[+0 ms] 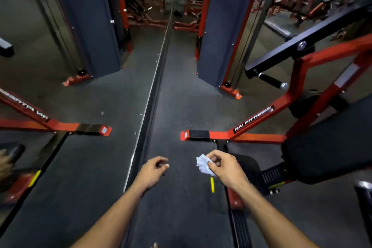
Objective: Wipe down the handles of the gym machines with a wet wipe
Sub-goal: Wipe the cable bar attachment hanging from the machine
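From the head view, the right hand (223, 167) pinches a crumpled wipe (203, 164) over the floor, left of the seat (326, 153). The left hand (154, 169) hangs loosely curled, empty. The handle (270, 80) beyond the seat is untouched; its arm is cut off at the frame's right edge.

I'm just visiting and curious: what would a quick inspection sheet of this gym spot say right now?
Surface: dark rubber floor, with a mirror wall on the left.
Job's things: white wet wipe, crumpled; black machine handle up right, untouched.
Clutter: nothing seen.
Grippers: right hand pinches the wipe; left hand loosely curled, holding nothing.
Cables: thin machine cable beside the grey weight stack cover.
Surroundings: red machine frame, black seat pad, more machines behind.
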`<state>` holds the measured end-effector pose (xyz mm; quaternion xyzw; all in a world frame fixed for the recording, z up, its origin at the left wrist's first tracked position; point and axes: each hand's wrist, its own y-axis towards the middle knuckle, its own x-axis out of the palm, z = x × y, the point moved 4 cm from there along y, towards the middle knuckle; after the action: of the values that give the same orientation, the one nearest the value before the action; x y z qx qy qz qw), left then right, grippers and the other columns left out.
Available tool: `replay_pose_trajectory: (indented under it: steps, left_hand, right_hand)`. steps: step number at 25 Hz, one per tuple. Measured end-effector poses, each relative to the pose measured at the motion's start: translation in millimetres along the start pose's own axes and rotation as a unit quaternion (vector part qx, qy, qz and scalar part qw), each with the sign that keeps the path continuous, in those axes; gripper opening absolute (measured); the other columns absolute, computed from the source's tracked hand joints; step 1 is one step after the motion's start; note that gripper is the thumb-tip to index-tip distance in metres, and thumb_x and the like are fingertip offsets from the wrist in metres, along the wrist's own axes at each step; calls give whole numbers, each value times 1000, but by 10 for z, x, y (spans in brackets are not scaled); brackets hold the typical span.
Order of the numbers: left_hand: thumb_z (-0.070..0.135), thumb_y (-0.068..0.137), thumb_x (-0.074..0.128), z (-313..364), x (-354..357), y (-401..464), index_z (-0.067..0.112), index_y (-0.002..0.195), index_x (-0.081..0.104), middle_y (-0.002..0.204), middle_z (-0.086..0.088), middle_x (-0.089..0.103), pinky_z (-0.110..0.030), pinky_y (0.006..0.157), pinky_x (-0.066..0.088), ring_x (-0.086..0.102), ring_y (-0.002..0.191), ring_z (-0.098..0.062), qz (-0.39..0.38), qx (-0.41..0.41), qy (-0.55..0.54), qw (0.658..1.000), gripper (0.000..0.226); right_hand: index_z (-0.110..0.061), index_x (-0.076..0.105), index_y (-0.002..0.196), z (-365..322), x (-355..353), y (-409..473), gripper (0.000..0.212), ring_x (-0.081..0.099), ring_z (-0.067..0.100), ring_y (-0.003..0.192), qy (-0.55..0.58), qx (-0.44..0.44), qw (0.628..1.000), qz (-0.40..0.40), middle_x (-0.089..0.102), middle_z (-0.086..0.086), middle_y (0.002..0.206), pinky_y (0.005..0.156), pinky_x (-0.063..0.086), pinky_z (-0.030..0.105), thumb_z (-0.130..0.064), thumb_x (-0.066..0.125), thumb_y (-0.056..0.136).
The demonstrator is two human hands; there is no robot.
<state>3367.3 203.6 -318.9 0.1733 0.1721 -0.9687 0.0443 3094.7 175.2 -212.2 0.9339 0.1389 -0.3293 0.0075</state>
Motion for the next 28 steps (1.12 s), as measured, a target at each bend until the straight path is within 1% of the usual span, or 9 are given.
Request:
replay_pose_trajectory:
  steps: [4, 6, 8, 12, 15, 18, 21, 25, 28]
  left_hand:
    - [26, 91, 73, 601, -192, 1137, 33, 97, 72, 81, 10, 75, -31, 72, 51, 73, 77, -12, -28, 27, 0, 999, 9]
    - [32, 88, 72, 844, -198, 1563, 34, 99, 72, 85, 11, 75, -31, 72, 50, 74, 80, -12, -49, 44, 7, 998, 11]
    - [32, 88, 72, 1041, -196, 1917, 36, 97, 73, 86, 12, 75, -30, 72, 51, 75, 81, -12, -63, 54, 5, 997, 11]
    - [38, 78, 70, 1445, -218, 2943, 51, 93, 72, 86, 14, 75, -29, 71, 51, 73, 78, -11, -70, 71, 6, 995, 20]
    - [41, 78, 70, 1806, -123, 3905, 47, 96, 72, 86, 11, 76, -32, 75, 51, 74, 79, -12, -81, 82, 18, 993, 19]
    - [34, 86, 72, 2325, -42, 4699, 37, 98, 73, 90, 9, 76, -34, 82, 53, 73, 85, -11, -96, 98, 55, 989, 13]
    - [34, 90, 71, 2834, -57, 5570, 42, 102, 71, 101, 13, 76, -29, 89, 54, 72, 93, -7, -93, 126, 99, 983, 15]
    - [30, 91, 72, 3189, -56, 6386, 43, 96, 71, 95, 8, 76, -33, 80, 55, 74, 86, -10, -94, 124, 85, 984, 14]
    - [27, 92, 71, 3473, 5, 7103, 42, 96, 71, 95, 6, 76, -32, 78, 54, 74, 85, -10, -111, 135, 75, 982, 16]
  right_hand:
    - [-21, 70, 85, -111, -323, 915, 11, 55, -3, 59, 1, 12, 997, 81, 69, -10, 74, 62, 46, 17, -11, 70, 86]
    - [-23, 70, 84, -18, -373, 1265, 11, 56, -3, 58, -7, 30, 995, 95, 69, -14, 74, 62, 47, 20, -12, 70, 86]
    - [-25, 69, 83, 42, -439, 1624, 13, 56, -3, 58, -1, 41, 994, 98, 68, -18, 73, 61, 47, 20, -12, 69, 86]
    - [-22, 70, 84, 156, -658, 2646, 17, 57, -5, 60, 14, 37, 991, 130, 68, -18, 72, 61, 46, 16, -6, 68, 87]
    - [-23, 72, 88, 322, -917, 3413, 18, 61, -4, 71, 11, 26, 988, 150, 70, -21, 81, 66, 46, 13, -6, 68, 87]
    - [-27, 71, 88, 513, -1195, 4111, 21, 65, 0, 76, 18, 40, 984, 171, 72, -18, 83, 70, 51, 21, -7, 68, 85]
    - [-31, 71, 83, 557, -1526, 4935, 25, 67, 5, 75, 12, 48, 983, 179, 72, -14, 79, 68, 51, 21, -6, 72, 81]
    - [-27, 73, 84, 521, -1794, 5863, 17, 63, -1, 71, -26, 48, 978, 202, 70, -22, 77, 68, 48, 21, -11, 74, 79]
    - [-25, 73, 84, 498, -1992, 6696, 16, 59, -4, 68, -39, 45, 974, 218, 65, -30, 75, 62, 41, 14, -10, 74, 79]
